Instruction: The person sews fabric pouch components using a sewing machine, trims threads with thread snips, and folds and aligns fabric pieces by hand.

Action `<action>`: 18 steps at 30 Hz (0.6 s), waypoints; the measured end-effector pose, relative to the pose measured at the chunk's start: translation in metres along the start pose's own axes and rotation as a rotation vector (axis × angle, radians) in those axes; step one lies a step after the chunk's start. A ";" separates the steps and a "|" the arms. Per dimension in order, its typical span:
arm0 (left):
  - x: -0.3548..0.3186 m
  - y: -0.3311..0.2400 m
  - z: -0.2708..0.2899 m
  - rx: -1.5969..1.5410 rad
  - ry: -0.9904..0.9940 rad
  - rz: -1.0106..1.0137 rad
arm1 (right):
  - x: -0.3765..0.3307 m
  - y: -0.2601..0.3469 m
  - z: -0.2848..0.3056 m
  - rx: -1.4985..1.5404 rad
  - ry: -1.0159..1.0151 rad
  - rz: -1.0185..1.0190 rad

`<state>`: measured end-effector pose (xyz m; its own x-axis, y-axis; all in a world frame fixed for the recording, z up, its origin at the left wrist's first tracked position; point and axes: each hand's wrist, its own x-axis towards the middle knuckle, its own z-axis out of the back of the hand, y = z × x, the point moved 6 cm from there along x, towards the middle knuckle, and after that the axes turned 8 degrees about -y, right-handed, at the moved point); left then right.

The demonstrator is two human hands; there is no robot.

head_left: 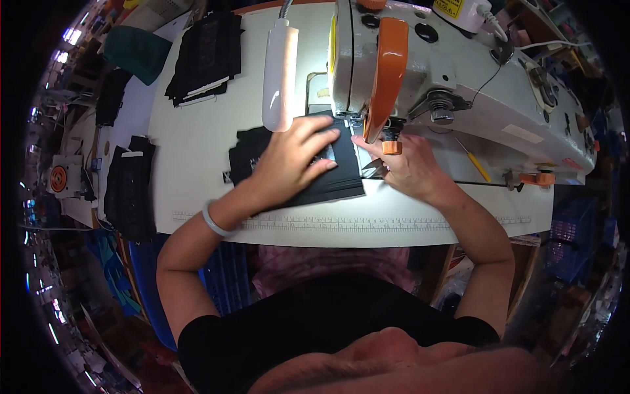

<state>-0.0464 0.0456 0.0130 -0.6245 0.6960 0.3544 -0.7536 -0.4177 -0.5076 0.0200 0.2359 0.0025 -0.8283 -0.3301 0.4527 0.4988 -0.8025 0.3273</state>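
Observation:
A piece of black fabric (338,177) lies under the needle area of the sewing machine (453,72), with a narrow white strip along its right edge. My left hand (293,152) rests flat on this fabric, fingers apart, its fingertips near the presser foot (355,121). Beneath my left hand and wrist more black pieces (244,156) stick out to the left. My right hand (415,165) is curled beside the fabric's right edge, its index finger reaching to the white strip. Pointed metal blades, apparently thread snips (373,169), protrude from that hand; their handles are hidden.
A lit lamp (280,75) hangs left of the orange machine lever (388,65). Stacks of black fabric (207,56) lie at the far left, with another black pile (130,187) nearer. A yellow-handled screwdriver (478,167) lies at right. A printed ruler (315,224) runs along the table's front.

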 end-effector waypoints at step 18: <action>0.042 0.032 0.001 0.124 0.040 -0.223 | -0.004 0.013 0.006 0.050 0.029 0.021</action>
<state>-0.0965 0.0612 0.0122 -0.4329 0.8004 0.4147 -0.8929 -0.3178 -0.3189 0.0315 0.2293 0.0096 -0.8241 -0.3616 0.4360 0.5279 -0.7695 0.3594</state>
